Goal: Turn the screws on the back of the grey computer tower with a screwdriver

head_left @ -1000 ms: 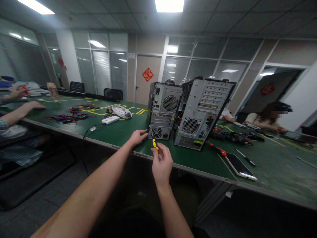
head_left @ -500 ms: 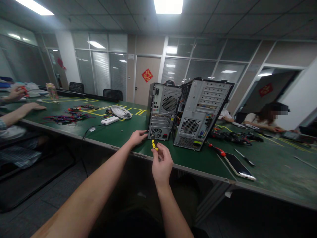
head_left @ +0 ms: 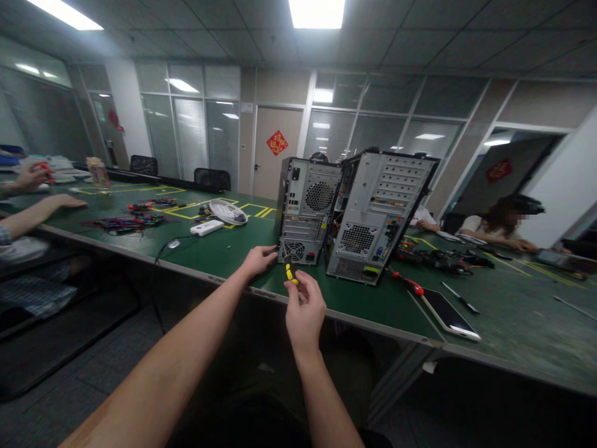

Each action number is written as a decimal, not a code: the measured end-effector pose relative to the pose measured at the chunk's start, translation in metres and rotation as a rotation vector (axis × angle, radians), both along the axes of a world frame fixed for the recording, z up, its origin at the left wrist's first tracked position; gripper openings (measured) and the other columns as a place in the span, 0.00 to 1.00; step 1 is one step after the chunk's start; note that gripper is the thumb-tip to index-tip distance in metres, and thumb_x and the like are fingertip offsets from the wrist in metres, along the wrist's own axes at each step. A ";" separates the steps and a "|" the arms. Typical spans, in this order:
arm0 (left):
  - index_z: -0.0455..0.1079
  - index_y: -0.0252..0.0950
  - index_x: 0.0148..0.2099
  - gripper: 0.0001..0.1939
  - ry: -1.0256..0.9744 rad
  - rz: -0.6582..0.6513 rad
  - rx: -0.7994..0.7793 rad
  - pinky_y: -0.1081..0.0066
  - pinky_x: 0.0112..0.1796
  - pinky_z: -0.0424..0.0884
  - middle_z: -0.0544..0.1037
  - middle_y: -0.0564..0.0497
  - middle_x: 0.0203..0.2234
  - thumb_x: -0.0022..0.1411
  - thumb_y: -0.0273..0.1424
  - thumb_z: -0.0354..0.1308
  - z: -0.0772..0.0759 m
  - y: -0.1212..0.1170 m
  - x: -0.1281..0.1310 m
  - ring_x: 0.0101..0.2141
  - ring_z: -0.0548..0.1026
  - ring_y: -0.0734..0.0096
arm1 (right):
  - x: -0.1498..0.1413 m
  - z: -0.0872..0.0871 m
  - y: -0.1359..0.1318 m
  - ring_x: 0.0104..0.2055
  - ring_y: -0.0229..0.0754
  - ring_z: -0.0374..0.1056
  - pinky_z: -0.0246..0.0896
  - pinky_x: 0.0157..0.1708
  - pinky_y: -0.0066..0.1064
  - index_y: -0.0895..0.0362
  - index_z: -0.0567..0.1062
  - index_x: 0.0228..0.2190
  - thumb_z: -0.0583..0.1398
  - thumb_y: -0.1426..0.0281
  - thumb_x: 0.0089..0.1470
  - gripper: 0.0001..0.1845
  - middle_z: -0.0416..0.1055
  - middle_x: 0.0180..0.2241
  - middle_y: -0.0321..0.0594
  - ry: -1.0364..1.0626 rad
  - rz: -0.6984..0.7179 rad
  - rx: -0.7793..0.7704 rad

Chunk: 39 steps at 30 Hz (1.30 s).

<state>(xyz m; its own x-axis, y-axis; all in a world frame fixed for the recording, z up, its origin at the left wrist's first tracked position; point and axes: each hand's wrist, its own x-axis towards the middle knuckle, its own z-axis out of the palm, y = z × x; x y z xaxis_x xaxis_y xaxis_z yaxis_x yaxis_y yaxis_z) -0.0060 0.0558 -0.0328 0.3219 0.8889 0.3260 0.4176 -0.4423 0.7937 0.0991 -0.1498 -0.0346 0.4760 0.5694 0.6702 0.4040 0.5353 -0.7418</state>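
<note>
Hardly anything's shifted, so work continues: right hand (head_left: 306, 306) pinches the screwdriver (head_left: 288, 272) by the computer (head_left: 303, 214); left hand (head_left: 256, 262), fingers unclear.

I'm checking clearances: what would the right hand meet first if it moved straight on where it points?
The screwdriver in the right hand leads; its tip would likely meet the back of the smaller computer tower, by its lower fan grille. Depth is unclear, so it may be touching now.
</note>
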 end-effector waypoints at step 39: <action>0.73 0.31 0.63 0.27 -0.003 -0.004 0.001 0.70 0.37 0.72 0.85 0.46 0.34 0.65 0.37 0.61 -0.006 0.007 0.000 0.28 0.77 0.67 | 0.002 0.000 0.000 0.43 0.44 0.77 0.75 0.40 0.32 0.57 0.81 0.44 0.64 0.65 0.60 0.13 0.77 0.47 0.47 0.049 -0.014 -0.009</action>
